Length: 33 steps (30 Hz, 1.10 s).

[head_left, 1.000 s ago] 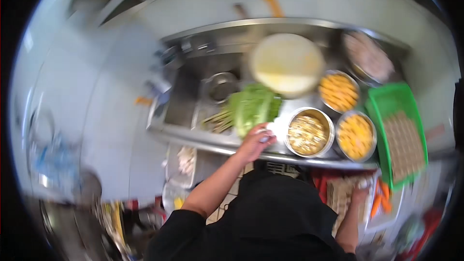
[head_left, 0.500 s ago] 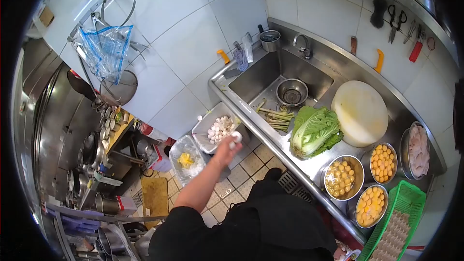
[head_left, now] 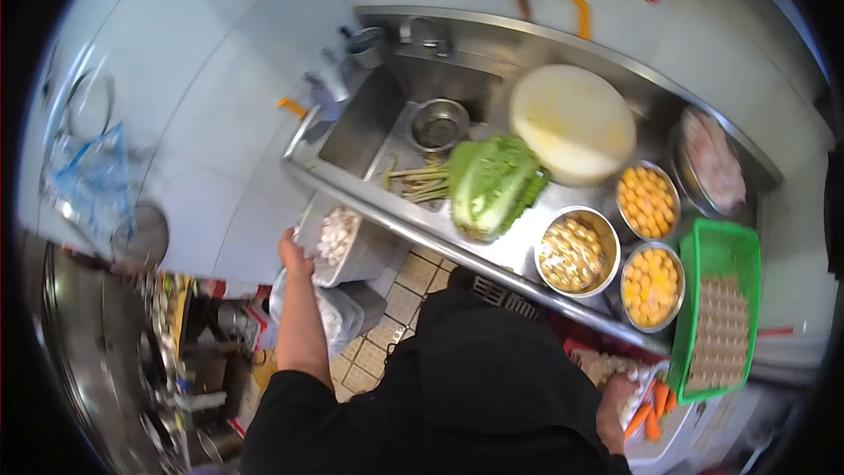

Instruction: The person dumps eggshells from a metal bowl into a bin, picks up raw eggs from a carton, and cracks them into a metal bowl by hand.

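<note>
My left hand (head_left: 296, 255) is at the left rim of a grey bin (head_left: 374, 251), its fingers apart and nothing visible in them. White eggshells (head_left: 337, 236) lie in that bin. Beneath my left forearm stands a second bin with a clear plastic liner (head_left: 338, 317). Low on the right, my right hand (head_left: 618, 403) has curled fingers over whitish things beside carrots (head_left: 655, 409); what it grips is hidden. Several egg yolks fill a front steel bowl (head_left: 576, 251), a back bowl (head_left: 648, 200) and a right bowl (head_left: 652, 286).
A leafy cabbage (head_left: 494, 186) and green stalks (head_left: 420, 180) lie by the sink (head_left: 360, 127), which holds a steel bowl (head_left: 438, 125). Behind are a round chopping board (head_left: 573, 123) and a bowl of pale meat (head_left: 714, 163). Egg trays (head_left: 721, 330) sit in a green basket (head_left: 743, 264).
My left hand has left the eggshell it held and moved to the bin's far left side. My right hand has come further into view near the carrots. The camera view has turned right.
</note>
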{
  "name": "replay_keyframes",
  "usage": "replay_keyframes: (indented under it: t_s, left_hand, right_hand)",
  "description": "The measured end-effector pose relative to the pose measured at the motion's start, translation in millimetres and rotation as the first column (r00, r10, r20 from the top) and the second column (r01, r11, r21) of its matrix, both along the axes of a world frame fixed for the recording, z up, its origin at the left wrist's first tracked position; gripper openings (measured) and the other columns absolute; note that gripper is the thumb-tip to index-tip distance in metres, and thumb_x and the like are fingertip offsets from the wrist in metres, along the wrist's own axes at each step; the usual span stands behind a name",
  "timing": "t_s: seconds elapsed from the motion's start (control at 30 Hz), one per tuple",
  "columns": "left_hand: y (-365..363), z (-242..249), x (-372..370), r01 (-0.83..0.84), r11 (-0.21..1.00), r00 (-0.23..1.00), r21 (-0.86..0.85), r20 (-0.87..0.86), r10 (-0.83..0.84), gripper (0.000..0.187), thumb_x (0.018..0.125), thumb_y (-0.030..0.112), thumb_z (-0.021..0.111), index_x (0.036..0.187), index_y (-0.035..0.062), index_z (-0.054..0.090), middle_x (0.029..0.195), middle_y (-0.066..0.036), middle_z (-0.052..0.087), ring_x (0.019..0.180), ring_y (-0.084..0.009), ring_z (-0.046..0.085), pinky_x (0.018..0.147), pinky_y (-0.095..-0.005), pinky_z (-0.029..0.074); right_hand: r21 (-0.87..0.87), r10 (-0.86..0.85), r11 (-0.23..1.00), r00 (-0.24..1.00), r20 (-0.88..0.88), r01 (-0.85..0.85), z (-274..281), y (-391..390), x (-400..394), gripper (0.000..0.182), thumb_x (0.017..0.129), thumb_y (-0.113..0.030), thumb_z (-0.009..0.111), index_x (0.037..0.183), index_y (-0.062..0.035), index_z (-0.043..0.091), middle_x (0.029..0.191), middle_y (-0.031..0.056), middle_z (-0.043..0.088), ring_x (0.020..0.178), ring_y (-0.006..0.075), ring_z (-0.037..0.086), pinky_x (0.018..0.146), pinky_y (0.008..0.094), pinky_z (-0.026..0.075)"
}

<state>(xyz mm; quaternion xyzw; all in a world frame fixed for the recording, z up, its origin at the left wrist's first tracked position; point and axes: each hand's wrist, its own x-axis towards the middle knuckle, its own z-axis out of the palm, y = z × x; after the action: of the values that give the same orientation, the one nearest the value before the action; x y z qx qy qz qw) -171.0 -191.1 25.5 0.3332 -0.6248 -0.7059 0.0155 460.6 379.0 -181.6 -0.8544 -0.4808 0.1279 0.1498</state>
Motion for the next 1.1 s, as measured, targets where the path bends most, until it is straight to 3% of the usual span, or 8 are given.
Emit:
replay_keyframes:
  t_s: [0.2, 0.23, 0.3, 0.6, 0.67, 0.9, 1.0, 1.1]
  left_hand:
    - [33, 12, -46, 0.056, 0.998, 0.998, -0.013, -0.024, -0.056, 0.054, 0.088, 0.040, 0.053, 0.138, 0.0217, 0.043, 0.151, -0.016, 0.023, 0.136, -0.0318, 0.031, 0.105, -0.0512, 0.030]
    - [42, 19, -54, 0.084, 0.996, 0.995, 0.004, -0.061, -0.083, 0.055, 0.089, 0.040, 0.053, 0.139, 0.0190, 0.042, 0.152, -0.016, 0.022, 0.137, -0.0315, 0.029, 0.106, -0.0498, 0.030]
    - [56, 35, -66, 0.138, 0.990, 0.987, 0.025, -0.088, -0.136, 0.056, 0.090, 0.040, 0.052, 0.140, 0.0164, 0.041, 0.153, -0.016, 0.020, 0.139, -0.0311, 0.027, 0.106, -0.0484, 0.031]
    - [198, 115, -80, 0.449, 0.893, 0.831, -0.035, -0.351, -0.431, 0.062, 0.093, 0.034, 0.055, 0.144, 0.0078, 0.033, 0.148, -0.015, 0.034, 0.135, -0.0288, 0.036, 0.107, -0.0441, 0.034]
    - [231, 117, -84, 0.615, 0.787, 0.699, -0.053, -0.425, -0.575, 0.061, 0.094, 0.030, 0.056, 0.145, 0.0080, 0.031, 0.146, -0.016, 0.038, 0.134, -0.0289, 0.038, 0.105, -0.0438, 0.036]
    - [383, 133, 6, 0.892, 0.424, 0.320, -0.158, -0.441, -0.838, 0.051, 0.090, 0.014, 0.060, 0.138, 0.0069, 0.042, 0.136, -0.015, 0.048, 0.121, -0.0249, 0.050, 0.103, -0.0407, 0.040]
    - [421, 111, 44, 0.926, 0.218, 0.076, -0.309, -0.413, -0.907, 0.050, 0.087, 0.008, 0.063, 0.134, 0.0058, 0.047, 0.134, -0.013, 0.050, 0.117, -0.0234, 0.052, 0.099, -0.0377, 0.044]
    - [444, 83, 93, 0.956, -0.058, -0.165, -0.288, -0.363, -0.917, 0.052, 0.083, 0.010, 0.069, 0.131, 0.0058, 0.049, 0.132, -0.011, 0.052, 0.110, -0.0223, 0.056, 0.093, -0.0355, 0.049]
  right_hand:
    - [0.139, -0.147, 0.981, 0.987, 0.063, 0.137, -6, 0, 10, 0.048, 0.084, -0.038, 0.066, 0.108, 0.0035, 0.063, 0.099, 0.0199, 0.068, 0.090, 0.0376, 0.064, 0.076, 0.0464, 0.051]
    - [0.206, -0.179, 0.951, 0.955, -0.237, 0.230, -13, -3, 18, 0.048, 0.085, -0.039, 0.065, 0.109, 0.0016, 0.062, 0.097, 0.0168, 0.067, 0.086, 0.0333, 0.064, 0.073, 0.0453, 0.051]
    - [0.023, -0.220, 0.887, 0.465, -0.857, 0.462, 55, -18, -8, 0.044, 0.087, -0.038, 0.061, 0.116, -0.0046, 0.058, 0.092, 0.0061, 0.063, 0.075, 0.0201, 0.059, 0.065, 0.0395, 0.049]
    - [-0.023, -0.026, 1.000, -0.410, -0.912, -0.012, 168, -67, -59, 0.039, 0.097, -0.038, 0.047, 0.121, -0.0085, 0.054, 0.093, 0.0067, 0.065, 0.067, 0.0170, 0.060, 0.053, 0.0330, 0.051]
    - [-0.090, -0.140, 0.981, -0.312, -0.940, -0.171, 176, -74, -94, 0.036, 0.097, -0.035, 0.046, 0.119, -0.0064, 0.052, 0.097, 0.0083, 0.062, 0.061, 0.0183, 0.059, 0.054, 0.0322, 0.053]
    - [0.308, 0.604, 0.779, 0.525, -0.600, -0.546, 208, -99, -215, 0.034, 0.086, -0.013, 0.067, 0.116, -0.0054, 0.052, 0.103, 0.0096, 0.063, 0.070, 0.0150, 0.062, 0.062, 0.0291, 0.051]
    - [0.330, 0.785, 0.605, 0.612, -0.096, -0.724, 181, -95, -225, 0.036, 0.084, -0.020, 0.068, 0.116, -0.0083, 0.054, 0.104, 0.0135, 0.064, 0.081, 0.0265, 0.066, 0.070, 0.0368, 0.053]
    - [0.270, 0.756, 0.655, 0.616, -0.221, -0.706, 179, -87, -225, 0.037, 0.084, -0.023, 0.068, 0.116, -0.0097, 0.055, 0.104, 0.0161, 0.064, 0.085, 0.0332, 0.065, 0.073, 0.0400, 0.053]
